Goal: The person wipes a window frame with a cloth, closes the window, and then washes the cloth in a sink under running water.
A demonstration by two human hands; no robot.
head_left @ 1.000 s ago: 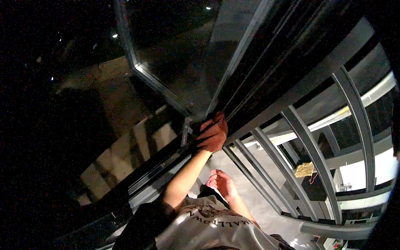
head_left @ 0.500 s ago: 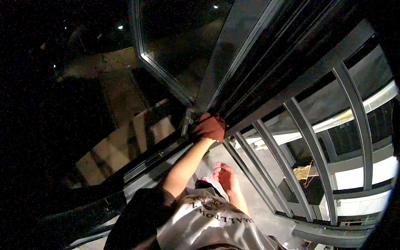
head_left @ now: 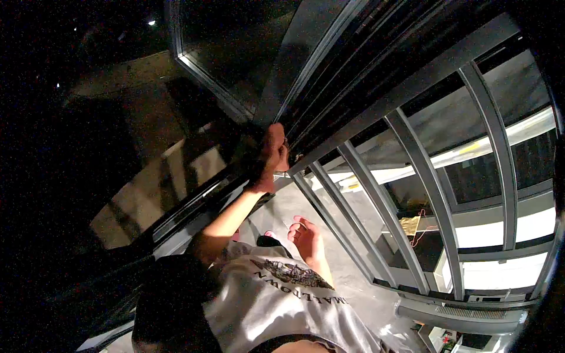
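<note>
My left hand (head_left: 275, 152) is stretched forward, in deep shadow, at the lower corner of the glazed window sash (head_left: 215, 87). Its fingers look curled in against the frame edge, but what lies inside them is hidden. Close beside it, on the right, runs the long dark grey frame rail (head_left: 353, 132). My right hand (head_left: 306, 240) hangs in front of my body over the pale floor. Its fingers are loosely bent and apart, with nothing in them.
Grey upright bars (head_left: 424, 188) stand along the right; behind them show a dark counter (head_left: 426, 253) and white cabinets (head_left: 500, 276). Dark outdoor ground (head_left: 132, 203) with shadow stripes lies beyond the sill at left. The pale floor (head_left: 344, 270) is below.
The whole view has shifted, so the scene sits further left and higher. My left hand has turned at the wrist and stays by the sash corner. My right hand keeps much the same pose.
</note>
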